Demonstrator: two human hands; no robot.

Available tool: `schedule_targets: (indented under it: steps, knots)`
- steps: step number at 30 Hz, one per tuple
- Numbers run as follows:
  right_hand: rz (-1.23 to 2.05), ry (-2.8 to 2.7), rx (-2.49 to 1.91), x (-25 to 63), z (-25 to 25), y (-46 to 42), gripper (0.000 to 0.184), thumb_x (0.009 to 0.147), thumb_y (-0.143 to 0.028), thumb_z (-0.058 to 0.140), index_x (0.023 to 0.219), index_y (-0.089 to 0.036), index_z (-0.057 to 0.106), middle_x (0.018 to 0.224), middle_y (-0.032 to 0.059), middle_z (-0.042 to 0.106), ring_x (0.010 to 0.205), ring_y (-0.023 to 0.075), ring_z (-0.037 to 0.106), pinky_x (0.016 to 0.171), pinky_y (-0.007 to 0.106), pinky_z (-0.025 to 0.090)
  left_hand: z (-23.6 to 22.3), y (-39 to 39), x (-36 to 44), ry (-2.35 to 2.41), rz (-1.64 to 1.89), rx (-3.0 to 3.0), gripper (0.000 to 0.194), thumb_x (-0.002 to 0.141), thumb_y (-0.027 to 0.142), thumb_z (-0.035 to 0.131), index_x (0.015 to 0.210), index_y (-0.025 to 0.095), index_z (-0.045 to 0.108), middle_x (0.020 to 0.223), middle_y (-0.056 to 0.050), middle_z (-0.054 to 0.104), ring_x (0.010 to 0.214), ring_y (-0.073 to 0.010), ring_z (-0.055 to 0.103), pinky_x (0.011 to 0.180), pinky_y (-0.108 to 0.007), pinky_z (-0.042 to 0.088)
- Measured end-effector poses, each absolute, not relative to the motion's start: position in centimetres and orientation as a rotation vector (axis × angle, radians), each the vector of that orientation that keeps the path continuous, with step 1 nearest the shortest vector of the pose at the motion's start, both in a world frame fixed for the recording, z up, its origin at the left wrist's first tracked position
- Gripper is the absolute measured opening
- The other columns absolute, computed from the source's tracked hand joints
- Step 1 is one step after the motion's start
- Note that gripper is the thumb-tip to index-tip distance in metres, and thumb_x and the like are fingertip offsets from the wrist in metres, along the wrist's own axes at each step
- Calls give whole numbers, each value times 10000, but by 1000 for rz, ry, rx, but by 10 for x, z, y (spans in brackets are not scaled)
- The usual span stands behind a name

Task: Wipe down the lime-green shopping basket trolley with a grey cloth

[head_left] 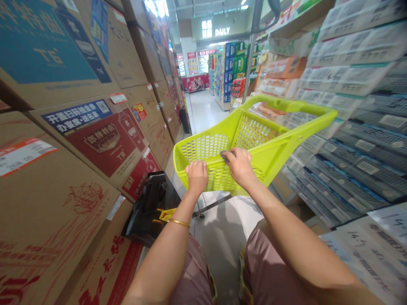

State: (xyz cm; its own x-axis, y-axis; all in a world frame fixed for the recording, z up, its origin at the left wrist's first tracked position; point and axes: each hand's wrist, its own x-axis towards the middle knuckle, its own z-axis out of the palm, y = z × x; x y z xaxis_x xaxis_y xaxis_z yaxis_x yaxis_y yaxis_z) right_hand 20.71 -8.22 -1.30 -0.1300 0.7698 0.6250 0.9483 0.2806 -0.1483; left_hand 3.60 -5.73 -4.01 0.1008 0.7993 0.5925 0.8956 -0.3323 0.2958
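Note:
A lime-green plastic shopping cart (281,146) with perforated basket walls stands in front of me, turned sideways across the aisle. My left hand (197,174) is closed over the near rim of its basket, towards the left end. Farther right along the same rim, my right hand (240,164) pinches a small dark grey cloth-like piece (224,156) against the edge. Only the end of that piece shows past the fingers, so its exact kind is unclear. No goods are visible inside the basket.
Stacked cardboard cartons (104,144) line the left side. A black container (155,203) with a yellow part (167,214) sits low beside my left forearm. Packaged goods (356,131) are piled on the right. Beyond the cart, the white floor (203,112) leads to blue and green display stacks (227,72).

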Motion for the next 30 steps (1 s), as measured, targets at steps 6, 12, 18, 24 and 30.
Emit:
schedule_targets:
  steps: [6,12,18,24,30]
  knots:
    - [-349,-2067,-1472,157,-20,-83,322,892,-219,420,1182,-232,559,1113,91,546,979,223,422,848,353,277,-40,-60,40,-1738,-1049,-2210,236,914,212,346,767,197,529,813,-57,602,823,-205,514,748,-338,319]
    - [-360,-2157,-1399,154,-17,-81,338,909,-217,390,1215,-223,534,1129,98,551,984,216,432,857,341,287,-40,-60,33,-1694,-1025,-2240,236,912,199,347,770,193,535,809,-58,603,825,-202,520,744,-332,329]
    - [-356,-2127,-1443,191,-15,-80,336,884,-180,414,1186,-228,552,1125,92,544,1008,218,431,890,342,304,-38,-61,31,-1678,-1024,-2271,296,938,263,330,735,202,538,791,-48,599,822,-196,513,731,-328,318]
    - [-418,-1979,-1526,234,-12,-80,351,846,-180,433,1167,-221,570,1118,98,535,1003,234,427,869,360,330,-37,-60,30,-1694,-1025,-2289,281,934,265,342,757,204,551,802,-43,597,832,-195,510,730,-326,318]
    - [-482,-1972,-1593,228,-9,-78,336,862,-189,403,1144,-219,583,1058,106,538,964,234,419,844,377,315,-33,-65,34,-1751,-1008,-2207,263,917,240,352,773,202,568,820,-56,618,864,-215,512,811,-366,324]
